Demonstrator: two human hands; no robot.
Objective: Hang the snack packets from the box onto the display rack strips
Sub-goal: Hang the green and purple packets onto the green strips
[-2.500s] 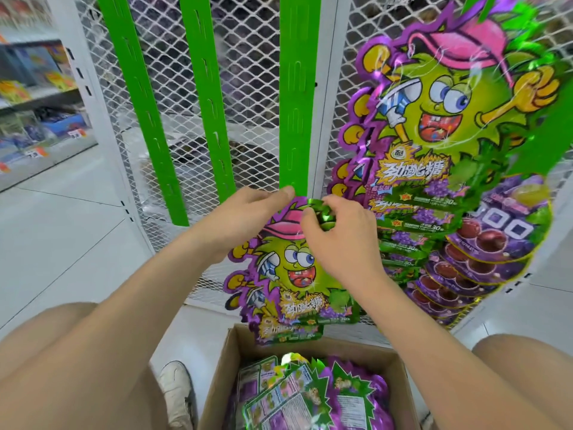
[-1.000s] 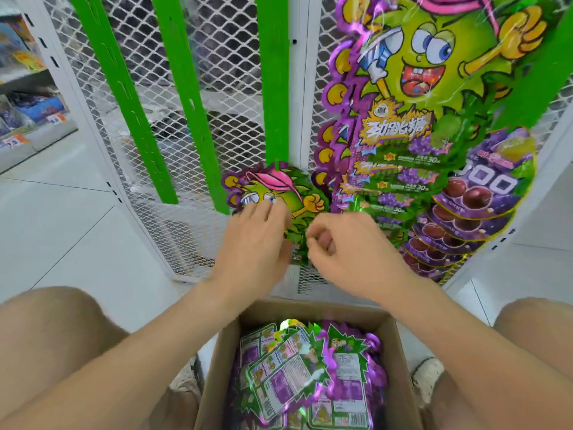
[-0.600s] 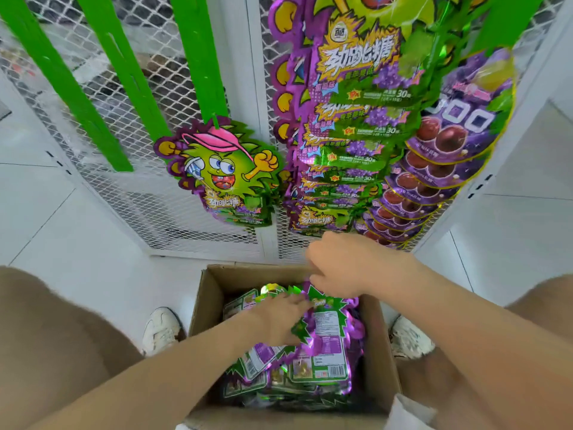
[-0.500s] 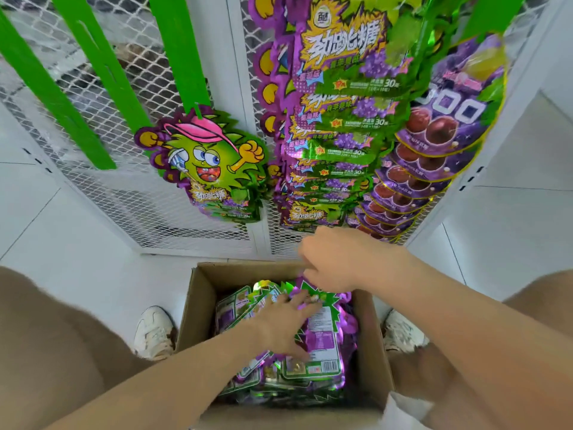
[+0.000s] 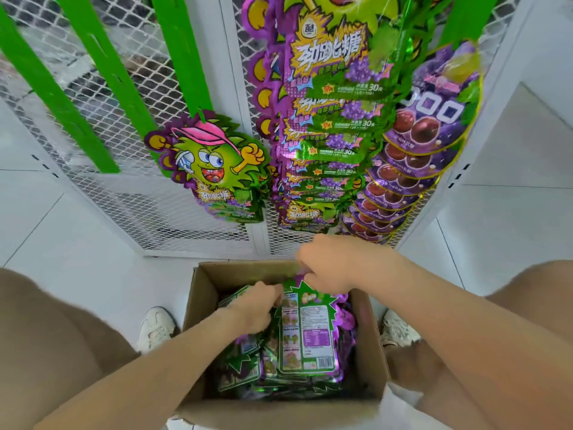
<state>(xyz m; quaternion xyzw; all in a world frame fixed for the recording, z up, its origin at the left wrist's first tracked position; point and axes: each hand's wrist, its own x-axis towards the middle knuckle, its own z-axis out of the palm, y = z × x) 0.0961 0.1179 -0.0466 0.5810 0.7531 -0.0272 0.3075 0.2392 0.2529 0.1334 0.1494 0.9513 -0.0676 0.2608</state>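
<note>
white floor tiles [image 5: 77, 243] and the mesh rack [image 5: 148, 197] surround your cardboard box [image 5: 200, 305]. since a second ago both hands have left the hanging packet [image 5: 214, 169] on its green strip [image 5: 183, 54] and dropped into the box. your left hand [image 5: 254, 308] curls over the left edge of the top packet [image 5: 307, 336], and your right hand [image 5: 335, 265] seems to pinch its upper point.

We have both hands in the cardboard box [image 5: 203, 293]. Our left hand [image 5: 257, 308] grips the upper left edge of the top snack packet [image 5: 307, 336], which lies back side up, and our right hand [image 5: 335, 265] pinches its top. Above, 1 hung packet [image 5: 214, 169] dangles from a green strip [image 5: 183, 54], just beside a full column of packets [image 5: 325, 119] on the mesh rack [image 5: 139, 197].
</note>
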